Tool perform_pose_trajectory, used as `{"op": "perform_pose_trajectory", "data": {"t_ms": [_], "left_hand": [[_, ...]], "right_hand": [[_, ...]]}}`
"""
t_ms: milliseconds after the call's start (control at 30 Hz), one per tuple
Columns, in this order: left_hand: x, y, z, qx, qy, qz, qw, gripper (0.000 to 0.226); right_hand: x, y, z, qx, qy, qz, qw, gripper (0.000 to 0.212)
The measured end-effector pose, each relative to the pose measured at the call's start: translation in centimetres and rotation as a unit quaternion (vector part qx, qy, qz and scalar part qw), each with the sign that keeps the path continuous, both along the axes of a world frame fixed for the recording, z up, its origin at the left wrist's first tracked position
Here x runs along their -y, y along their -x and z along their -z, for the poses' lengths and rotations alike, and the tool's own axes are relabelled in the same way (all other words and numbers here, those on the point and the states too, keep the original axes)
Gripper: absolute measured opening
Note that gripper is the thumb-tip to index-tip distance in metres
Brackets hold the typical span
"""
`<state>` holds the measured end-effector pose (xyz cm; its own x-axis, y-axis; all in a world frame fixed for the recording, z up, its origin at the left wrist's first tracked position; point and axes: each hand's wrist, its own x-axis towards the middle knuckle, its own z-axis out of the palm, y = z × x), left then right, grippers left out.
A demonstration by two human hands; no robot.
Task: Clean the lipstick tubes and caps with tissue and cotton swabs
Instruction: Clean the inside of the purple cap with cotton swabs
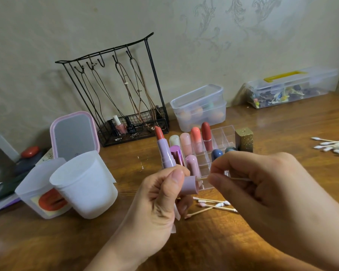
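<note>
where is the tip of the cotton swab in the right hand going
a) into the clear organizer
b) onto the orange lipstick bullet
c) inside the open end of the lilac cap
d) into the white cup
c: the right hand pinches the cotton swab, and its far end disappears into the open mouth of the lilac cap, which the left hand holds together with the uncapped lipstick tube.

table (262, 241): glossy wood | lipstick cap (190, 184): matt plastic | rack (114, 89): black wire
</note>
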<state>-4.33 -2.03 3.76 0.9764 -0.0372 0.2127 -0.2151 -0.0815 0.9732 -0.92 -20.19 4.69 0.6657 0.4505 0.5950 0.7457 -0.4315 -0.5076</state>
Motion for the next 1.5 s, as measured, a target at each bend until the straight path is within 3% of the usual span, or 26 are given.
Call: {"op": "perform_pose_trajectory", "data": {"t_ms": [100, 333, 433, 567, 667, 833, 1033, 1133, 1267, 1400, 1500], "left_hand": [[0.0, -0.3, 0.1, 0.003, -0.004, 0.008, 1.000, 0.056], [-0.5, -0.8, 0.9, 0.052, -0.049, -0.032, 0.997, 0.066], [-0.3, -0.8, 0.9, 0.045, -0.038, -0.057, 0.997, 0.049], [-0.2, -0.5, 0.8, 0.031, -0.038, -0.089, 0.995, 0.048], [-0.3, -0.6, 1.2, 0.030, -0.045, -0.100, 0.994, 0.040], [0.3, -0.6, 0.8, -0.001, -0.017, -0.034, 0.999, 0.058], [0.5, -0.7, 0.8, 0.023, -0.024, -0.034, 0.999, 0.053], [0.8, -0.4, 0.4, 0.001, -0.004, -0.078, 0.997, 0.062], [0.7, -0.6, 0.9, -0.001, 0.014, -0.127, 0.992, 0.048], [0.7, -0.6, 0.8, -0.016, 0.014, -0.102, 0.995, 0.060], [1.1, -0.3, 0.1, -0.025, 0.013, -0.056, 0.998, 0.052]], "right_hand": [[-0.1, 0.1, 0.1, 0.006, -0.011, 0.000, 1.000, 0.011], [-0.2, 0.5, 0.0, -0.022, -0.021, -0.060, 0.998, 0.018], [-0.2, 0.4, 0.1, -0.062, -0.034, -0.096, 0.993, 0.015], [-0.2, -0.1, 0.2, -0.088, -0.023, -0.109, 0.990, 0.019], [0.0, -0.3, 0.2, -0.050, 0.007, -0.064, 0.997, 0.021], [0.0, -0.1, 0.4, 0.025, 0.012, 0.007, 1.000, 0.012], [-0.3, 0.3, 0.4, 0.028, -0.017, -0.034, 0.999, 0.016], [-0.4, 0.4, 0.5, -0.003, -0.009, -0.064, 0.998, 0.014], [-0.2, 0.0, 0.4, -0.060, -0.002, -0.092, 0.994, 0.016], [-0.1, -0.4, 0.4, -0.001, 0.019, -0.036, 0.999, 0.021], [-0.2, -0.2, 0.4, 0.052, 0.006, -0.014, 0.999, 0.017]]}}
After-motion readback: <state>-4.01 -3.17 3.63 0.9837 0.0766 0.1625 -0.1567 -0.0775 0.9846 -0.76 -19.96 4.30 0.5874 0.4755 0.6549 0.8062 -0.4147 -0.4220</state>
